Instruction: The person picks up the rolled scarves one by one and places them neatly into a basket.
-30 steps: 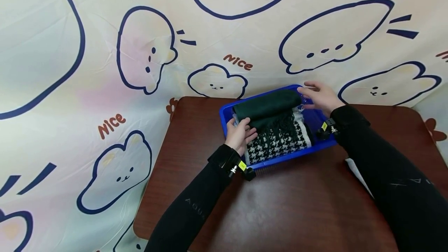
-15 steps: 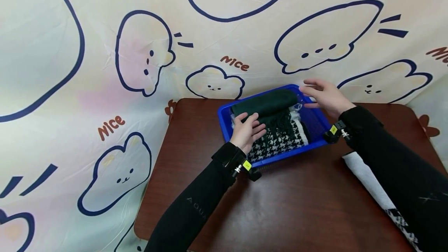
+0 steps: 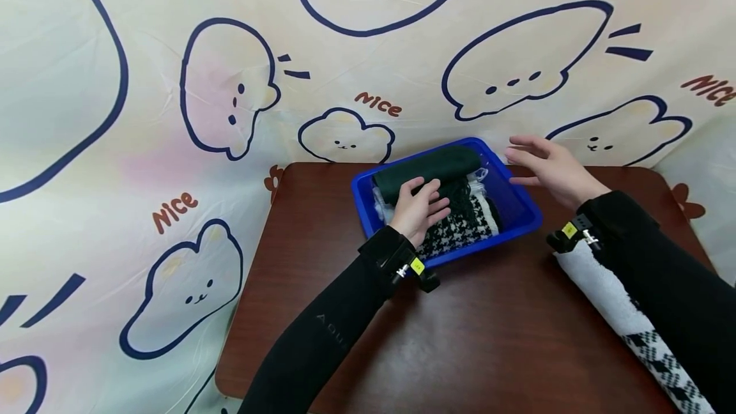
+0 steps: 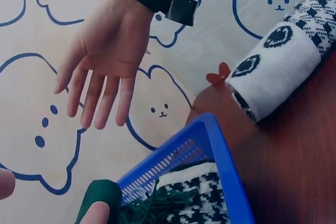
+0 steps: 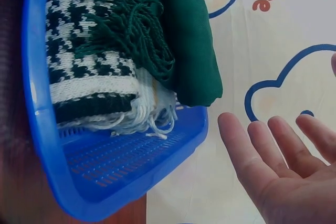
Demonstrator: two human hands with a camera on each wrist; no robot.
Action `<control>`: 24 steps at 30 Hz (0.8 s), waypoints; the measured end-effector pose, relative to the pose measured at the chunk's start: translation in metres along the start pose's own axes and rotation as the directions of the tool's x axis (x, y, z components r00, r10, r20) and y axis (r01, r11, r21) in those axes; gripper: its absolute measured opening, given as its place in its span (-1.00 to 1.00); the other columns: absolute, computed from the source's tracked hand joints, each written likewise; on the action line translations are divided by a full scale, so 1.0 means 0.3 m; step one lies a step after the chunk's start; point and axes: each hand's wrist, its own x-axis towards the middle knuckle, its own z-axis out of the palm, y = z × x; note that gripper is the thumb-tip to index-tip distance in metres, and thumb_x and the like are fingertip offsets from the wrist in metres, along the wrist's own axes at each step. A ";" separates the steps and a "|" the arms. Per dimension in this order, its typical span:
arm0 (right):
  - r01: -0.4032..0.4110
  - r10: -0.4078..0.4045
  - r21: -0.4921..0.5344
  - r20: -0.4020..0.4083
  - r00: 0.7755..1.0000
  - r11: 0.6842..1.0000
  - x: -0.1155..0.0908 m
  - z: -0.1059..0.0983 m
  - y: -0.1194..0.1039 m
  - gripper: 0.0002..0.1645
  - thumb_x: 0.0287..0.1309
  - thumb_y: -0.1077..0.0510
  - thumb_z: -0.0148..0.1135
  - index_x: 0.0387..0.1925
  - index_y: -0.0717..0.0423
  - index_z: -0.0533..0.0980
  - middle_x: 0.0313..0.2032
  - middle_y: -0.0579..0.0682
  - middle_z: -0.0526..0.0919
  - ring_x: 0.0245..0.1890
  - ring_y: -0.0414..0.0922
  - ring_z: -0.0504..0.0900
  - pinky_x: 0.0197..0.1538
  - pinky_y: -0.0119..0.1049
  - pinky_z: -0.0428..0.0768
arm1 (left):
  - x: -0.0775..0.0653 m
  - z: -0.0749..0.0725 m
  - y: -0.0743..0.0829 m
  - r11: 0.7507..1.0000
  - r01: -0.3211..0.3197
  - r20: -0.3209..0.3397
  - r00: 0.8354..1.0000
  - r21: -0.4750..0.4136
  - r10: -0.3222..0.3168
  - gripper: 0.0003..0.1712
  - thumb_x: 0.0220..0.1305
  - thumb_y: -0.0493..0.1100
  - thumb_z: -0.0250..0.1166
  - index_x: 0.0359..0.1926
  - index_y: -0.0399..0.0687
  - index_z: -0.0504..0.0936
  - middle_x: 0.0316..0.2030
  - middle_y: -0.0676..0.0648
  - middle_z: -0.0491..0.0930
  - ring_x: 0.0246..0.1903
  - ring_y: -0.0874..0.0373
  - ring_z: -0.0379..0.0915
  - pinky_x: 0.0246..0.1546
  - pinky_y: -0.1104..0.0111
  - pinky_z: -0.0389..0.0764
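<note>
A blue plastic basket (image 3: 514,206) holds a dark green rolled scarf (image 3: 431,168) with fringe, and a black-and-white houndstooth knit scarf (image 3: 460,233) beside it. My left hand (image 3: 416,213) hovers over the basket's left part, fingers spread and holding nothing; it covers some of both scarves in the head view. To the right of the basket, my right hand (image 3: 554,168) is raised with loosely spread fingers and an empty palm. In the right wrist view, pale fringe (image 5: 155,114) pokes out under the green roll, above the basket's slotted wall (image 5: 121,156).
A white and black rolled knit scarf (image 4: 278,72) lies on the brown table (image 3: 489,337) at the right, partly beneath my right sleeve (image 3: 667,273) in the head view. Behind the table hangs a cloth backdrop (image 3: 402,69) with cartoon outlines.
My right hand has moved off the basket's right end, outward to the right. My left hand has shifted right, from the left rim to over the scarves. More of the white roll shows.
</note>
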 end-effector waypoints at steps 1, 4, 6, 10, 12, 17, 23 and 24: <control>-0.002 0.002 -0.004 -0.002 1.000 1.000 -0.009 -0.004 0.001 0.02 0.59 -0.31 0.04 0.74 0.07 -0.10 0.63 0.25 0.09 0.30 -0.25 0.43 0.14 -0.41 0.70 | 0.001 0.006 -0.001 1.000 -0.004 0.002 1.000 0.007 0.004 -0.20 0.63 -0.15 0.24 0.68 -0.08 0.05 0.50 -0.47 0.26 0.42 -0.36 0.40 0.40 0.00 0.53; -0.002 0.002 -0.006 -0.005 1.000 1.000 -0.034 -0.013 0.004 0.01 0.60 -0.29 0.05 0.74 0.07 -0.09 0.63 0.24 0.09 0.24 -0.34 0.46 0.14 -0.40 0.70 | 0.003 0.023 -0.001 1.000 -0.008 0.008 1.000 0.022 0.008 -0.22 0.63 -0.15 0.24 0.67 -0.06 0.08 0.50 -0.46 0.27 0.42 -0.35 0.40 0.41 -0.01 0.52; -0.001 0.000 -0.016 -0.009 1.000 1.000 -0.049 -0.018 0.007 0.00 0.60 -0.29 0.04 0.74 0.07 -0.09 0.64 0.25 0.07 0.21 -0.37 0.48 0.12 -0.42 0.70 | 0.005 0.033 -0.002 0.999 -0.012 0.007 1.000 0.035 0.012 -0.25 0.63 -0.15 0.25 0.65 -0.05 0.12 0.50 -0.45 0.28 0.42 -0.34 0.41 0.41 -0.02 0.51; -0.002 0.001 -0.038 -0.021 1.000 0.999 -0.079 -0.028 0.014 0.00 0.62 -0.28 0.03 0.74 0.09 -0.10 0.67 0.28 0.02 0.19 -0.39 0.47 0.07 -0.46 0.70 | 0.012 0.050 -0.002 0.996 -0.023 -0.001 1.000 0.090 0.024 -0.29 0.61 -0.12 0.28 0.62 -0.01 0.19 0.46 -0.37 0.37 0.38 -0.27 0.48 0.37 0.02 0.56; -0.002 0.001 -0.046 -0.031 1.000 0.999 -0.093 -0.034 0.020 0.00 0.62 -0.27 0.02 0.74 0.11 -0.11 0.67 0.28 0.00 0.17 -0.42 0.47 0.06 -0.46 0.71 | 0.016 0.057 -0.001 0.991 -0.033 0.002 0.999 0.128 0.033 -0.29 0.61 -0.10 0.29 0.62 0.00 0.22 0.43 -0.29 0.43 0.34 -0.21 0.52 0.34 0.05 0.59; -0.006 0.004 -0.045 -0.059 0.998 0.999 -0.134 -0.055 0.043 -0.01 0.63 -0.26 0.02 0.73 0.14 -0.10 0.65 0.29 0.03 0.09 -0.55 0.49 0.04 -0.46 0.71 | 0.022 0.077 0.002 0.980 -0.055 0.030 0.998 0.190 0.050 -0.25 0.58 -0.07 0.32 0.63 0.01 0.23 0.39 -0.19 0.49 0.32 -0.13 0.55 0.35 0.04 0.58; -0.033 0.027 -0.066 -0.089 0.996 0.997 -0.194 -0.080 0.078 0.03 0.60 -0.31 0.04 0.73 0.11 -0.11 0.65 0.30 0.03 0.18 -0.45 0.43 0.03 -0.48 0.71 | 0.033 0.102 -0.006 0.976 -0.053 0.058 0.997 0.211 0.041 -0.28 0.58 -0.08 0.33 0.61 0.00 0.27 0.36 -0.20 0.51 0.39 -0.19 0.48 0.36 0.03 0.56; -0.036 0.030 -0.066 -0.093 0.995 0.997 -0.204 -0.086 0.084 0.02 0.60 -0.30 0.03 0.73 0.10 -0.10 0.66 0.30 0.01 0.19 -0.44 0.42 0.03 -0.48 0.71 | 0.035 0.107 -0.009 0.975 -0.051 0.062 0.997 0.218 0.038 -0.29 0.58 -0.07 0.33 0.61 0.01 0.28 0.36 -0.19 0.52 0.39 -0.18 0.48 0.35 0.05 0.57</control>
